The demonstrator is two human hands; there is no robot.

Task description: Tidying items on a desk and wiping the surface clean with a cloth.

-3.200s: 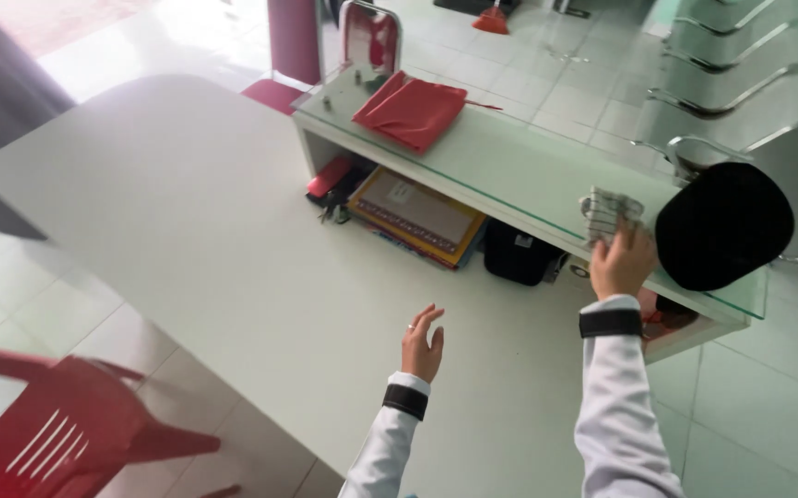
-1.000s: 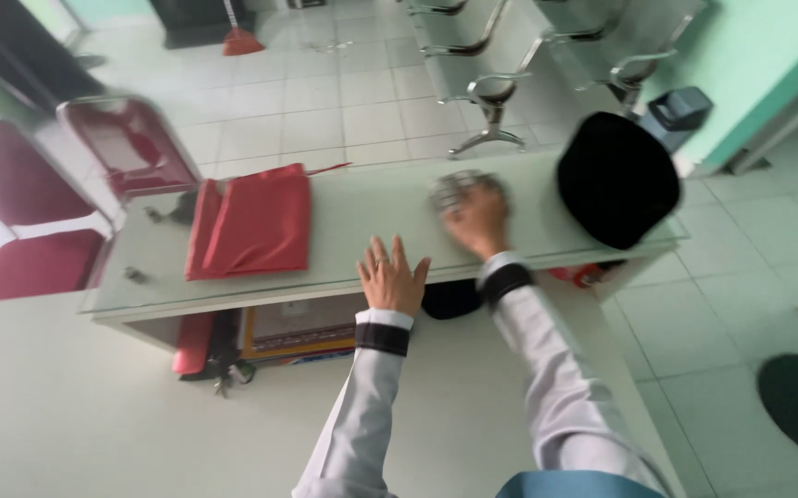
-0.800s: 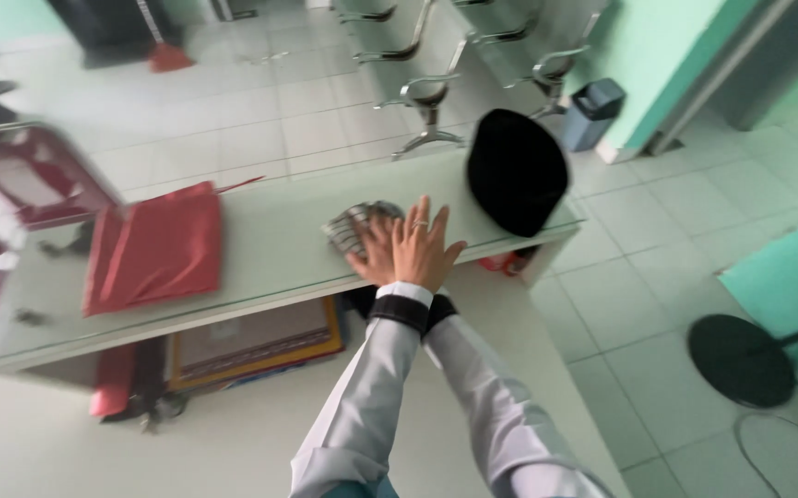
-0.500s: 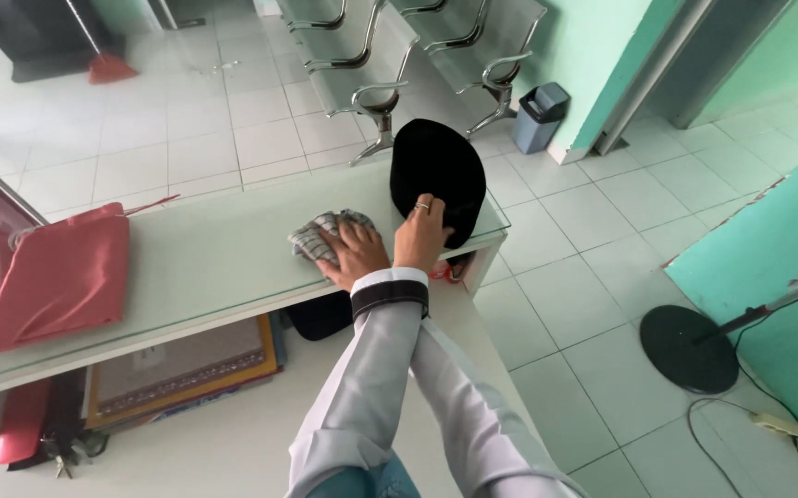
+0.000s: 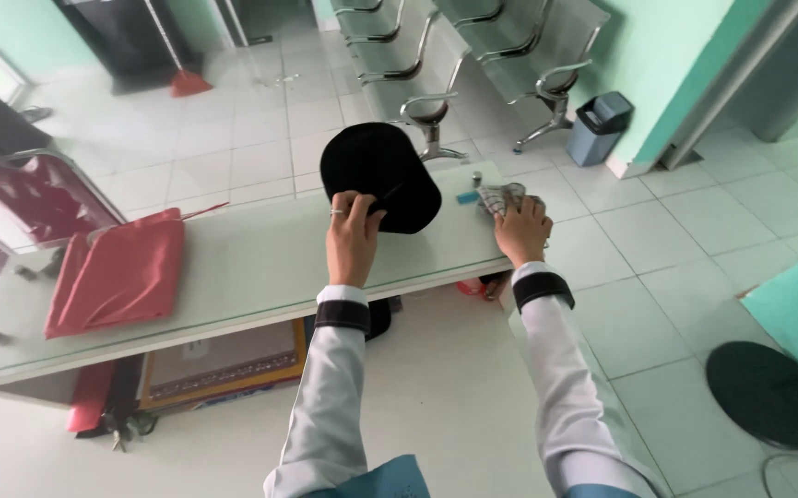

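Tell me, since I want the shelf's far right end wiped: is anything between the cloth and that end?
Nothing visible. The right hand presses the grey checked cloth on the glass-topped shelf at that end; the left hand holds the round black cap raised, further left.

Both arms stretched fwd, white sleeves w/ dark cuffs. Left hand [image 5: 354,238] raised, fingers curled, thumb and fingers pinched shut in a grip. Right hand [image 5: 520,229] further right, palm down, fingers bent and pressed flat. Wrists straight, arms apart, not crossed.
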